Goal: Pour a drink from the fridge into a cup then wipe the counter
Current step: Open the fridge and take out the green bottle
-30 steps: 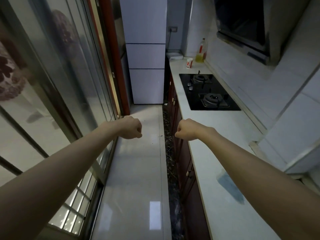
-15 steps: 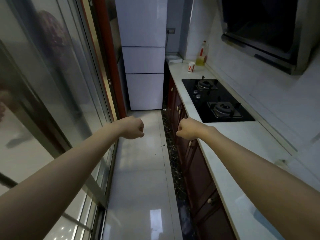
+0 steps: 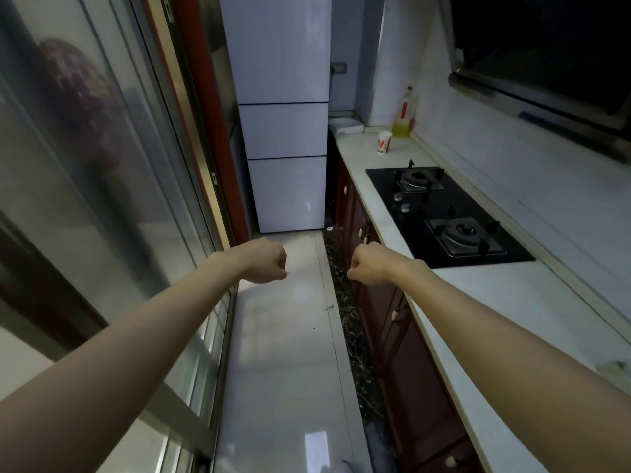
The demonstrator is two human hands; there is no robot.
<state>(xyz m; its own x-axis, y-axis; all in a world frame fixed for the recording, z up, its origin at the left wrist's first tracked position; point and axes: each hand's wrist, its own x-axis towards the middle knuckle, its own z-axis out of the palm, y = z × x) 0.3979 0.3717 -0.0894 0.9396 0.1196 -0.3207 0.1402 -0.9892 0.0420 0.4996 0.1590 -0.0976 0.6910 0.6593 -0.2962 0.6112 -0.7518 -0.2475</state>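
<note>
Opening the closed fridge (image 3: pixel 285 131) at the aisle's end needs a ready hand: left hand (image 3: pixel 264 262) and right hand (image 3: pixel 370 268) are empty fists, so uncurl one. Its handle is unclear, perhaps an edge grip. The cup (image 3: pixel 384 142) stands on the counter (image 3: pixel 478 302) nearby.

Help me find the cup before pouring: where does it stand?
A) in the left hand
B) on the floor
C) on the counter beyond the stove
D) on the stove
C: the paper cup stands on the counter beyond the stove, near the yellow bottle.
</note>
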